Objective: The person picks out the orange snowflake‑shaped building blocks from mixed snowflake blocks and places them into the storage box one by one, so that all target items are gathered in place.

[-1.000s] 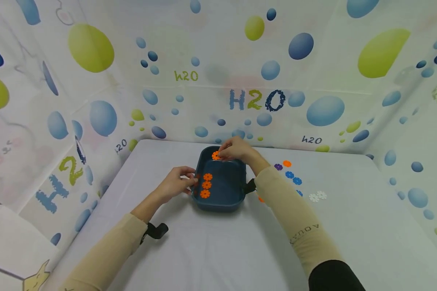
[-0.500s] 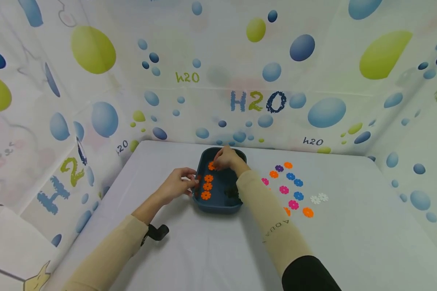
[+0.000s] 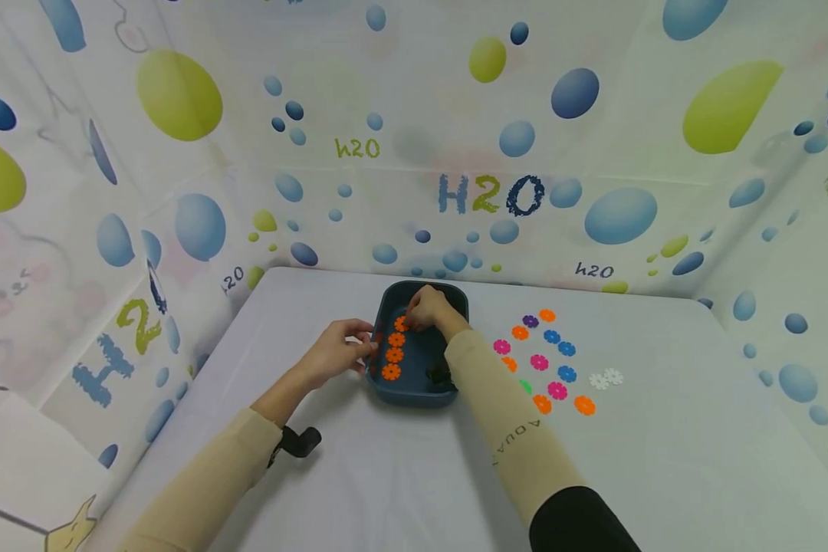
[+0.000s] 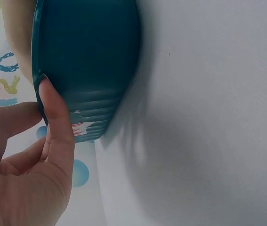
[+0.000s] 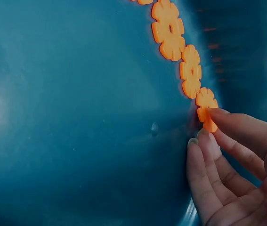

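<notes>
A dark blue plastic basin stands on the white table, nearer its far edge. My left hand pinches the basin's left rim between thumb and fingers, as the left wrist view shows. Inside the basin, several orange flower-shaped discs lie in a line along the left wall. With thumb and fingertips my right hand pinches the farthest orange flower-shaped disc at the far end of that line. This disc seems to touch its neighbour. In the head view, the right fingers partly hide it.
Right of the basin lie scattered flower-shaped discs: several orange ones, pink ones, blue ones, a purple one and two white ones. My right sleeve partly covers a green one. A patterned cloth hangs behind the table.
My right hand has come down into the basin and toward me, bringing the orange flower-shaped disc against the line. The left hand keeps its hold on the rim.
</notes>
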Demonstrator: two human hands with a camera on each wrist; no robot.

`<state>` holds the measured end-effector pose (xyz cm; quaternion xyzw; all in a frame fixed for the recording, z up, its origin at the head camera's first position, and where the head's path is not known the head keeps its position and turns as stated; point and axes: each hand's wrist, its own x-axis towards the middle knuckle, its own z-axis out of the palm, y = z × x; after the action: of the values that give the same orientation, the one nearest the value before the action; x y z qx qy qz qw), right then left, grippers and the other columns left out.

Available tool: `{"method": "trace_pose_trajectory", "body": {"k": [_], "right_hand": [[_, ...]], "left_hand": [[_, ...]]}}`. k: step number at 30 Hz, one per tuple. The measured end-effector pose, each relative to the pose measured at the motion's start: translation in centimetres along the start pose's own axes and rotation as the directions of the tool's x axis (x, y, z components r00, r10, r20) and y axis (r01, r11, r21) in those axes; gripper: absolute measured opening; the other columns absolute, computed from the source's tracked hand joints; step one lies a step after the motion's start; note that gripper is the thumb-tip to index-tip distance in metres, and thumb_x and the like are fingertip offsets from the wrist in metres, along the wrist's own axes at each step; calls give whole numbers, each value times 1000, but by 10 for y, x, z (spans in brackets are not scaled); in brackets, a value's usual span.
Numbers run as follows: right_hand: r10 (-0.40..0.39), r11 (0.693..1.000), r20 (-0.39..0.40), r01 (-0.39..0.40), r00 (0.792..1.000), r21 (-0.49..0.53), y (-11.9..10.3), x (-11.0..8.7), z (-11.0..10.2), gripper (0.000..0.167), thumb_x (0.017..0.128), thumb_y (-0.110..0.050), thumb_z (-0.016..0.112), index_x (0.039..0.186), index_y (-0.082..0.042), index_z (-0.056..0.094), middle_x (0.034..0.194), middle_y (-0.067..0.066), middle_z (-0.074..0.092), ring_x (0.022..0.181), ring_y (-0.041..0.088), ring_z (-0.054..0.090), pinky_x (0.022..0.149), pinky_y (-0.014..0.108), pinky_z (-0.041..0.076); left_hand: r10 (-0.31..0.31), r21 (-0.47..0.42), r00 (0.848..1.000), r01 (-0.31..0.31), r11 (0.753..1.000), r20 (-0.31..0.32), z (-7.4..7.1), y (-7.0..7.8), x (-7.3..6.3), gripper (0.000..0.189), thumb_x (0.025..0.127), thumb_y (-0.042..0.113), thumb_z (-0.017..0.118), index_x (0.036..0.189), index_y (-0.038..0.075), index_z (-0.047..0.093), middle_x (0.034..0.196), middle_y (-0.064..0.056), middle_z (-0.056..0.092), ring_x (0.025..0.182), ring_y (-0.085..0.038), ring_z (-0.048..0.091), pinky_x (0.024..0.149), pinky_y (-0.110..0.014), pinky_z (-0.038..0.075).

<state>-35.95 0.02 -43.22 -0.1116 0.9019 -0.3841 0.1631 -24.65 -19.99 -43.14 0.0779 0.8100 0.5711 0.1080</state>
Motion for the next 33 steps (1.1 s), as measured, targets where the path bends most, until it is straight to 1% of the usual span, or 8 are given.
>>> {"method": "trace_pose_trajectory", "body": {"k": [6, 12, 14, 19, 25, 27, 30, 33], "right_hand": [[-18, 1000, 12, 18, 1000, -18, 2, 0, -2, 7, 93, -2, 73, 95, 1, 78, 93, 15, 74, 80, 25, 71, 73, 32, 63], [-58, 996, 50, 61, 997, -71, 0, -1, 0, 6, 91, -4, 74, 93, 0, 79, 92, 13, 73, 77, 23, 69, 73, 33, 62], [-58, 995, 58, 62, 997, -81, 0, -1, 1, 6, 91, -4, 75, 93, -1, 79, 91, 12, 73, 76, 22, 68, 74, 33, 62], [-28, 995, 59, 34, 998, -97, 2, -2, -1, 6, 91, -6, 76, 95, -1, 77, 90, 11, 71, 76, 22, 68, 74, 34, 62], [-24, 993, 101, 35, 995, -111, -2, -7, -10, 19, 93, -11, 75, 108, 1, 71, 102, 14, 69, 88, 27, 72, 78, 35, 63], [-34, 989, 111, 49, 993, -139, -4, -9, -14, 25, 94, -15, 74, 114, 0, 69, 106, 14, 69, 91, 27, 71, 80, 34, 62], [-70, 977, 118, 92, 991, -190, -9, -13, -19, 32, 95, -20, 74, 120, -2, 68, 113, 13, 68, 95, 26, 70, 82, 34, 60], [-125, 960, 118, 150, 985, -235, -13, -18, -26, 35, 94, -24, 75, 121, -2, 68, 119, 13, 68, 103, 26, 66, 89, 36, 57]], "left_hand": [[8, -1, 1000, -8, 1000, 7, 1, 0, 3, 46, 102, 4, 62, 141, -13, 46, 103, -16, 54, 87, -23, 65, 65, -34, 63], [-2, 3, 1000, 2, 1000, 3, -1, -3, 1, 43, 101, 3, 62, 139, -13, 48, 105, -17, 53, 80, -19, 63, 64, -33, 63], [-5, 2, 1000, 5, 1000, 6, -1, -4, 0, 43, 101, 3, 61, 138, -13, 48, 106, -17, 53, 78, -19, 63, 64, -33, 63], [-1, 1, 1000, 1, 1000, 19, 1, -3, 2, 44, 102, 4, 61, 139, -14, 47, 107, -18, 53, 78, -18, 63, 65, -33, 63], [-3, 7, 1000, 3, 1000, 21, 1, -1, 4, 44, 102, 4, 61, 140, -14, 47, 105, -17, 53, 81, -19, 64, 65, -33, 63], [-7, 7, 1000, 7, 1000, 20, 1, -2, 4, 44, 102, 4, 61, 140, -13, 47, 106, -17, 53, 81, -19, 64, 65, -32, 63], [-15, 2, 1000, 15, 1000, 10, 0, -3, 4, 43, 101, 3, 62, 138, -13, 48, 107, -18, 52, 80, -19, 64, 64, -31, 62], [-18, -2, 1000, 18, 1000, 7, 0, -2, 3, 43, 101, 3, 62, 139, -13, 48, 108, -18, 52, 80, -20, 64, 64, -30, 62]]}}
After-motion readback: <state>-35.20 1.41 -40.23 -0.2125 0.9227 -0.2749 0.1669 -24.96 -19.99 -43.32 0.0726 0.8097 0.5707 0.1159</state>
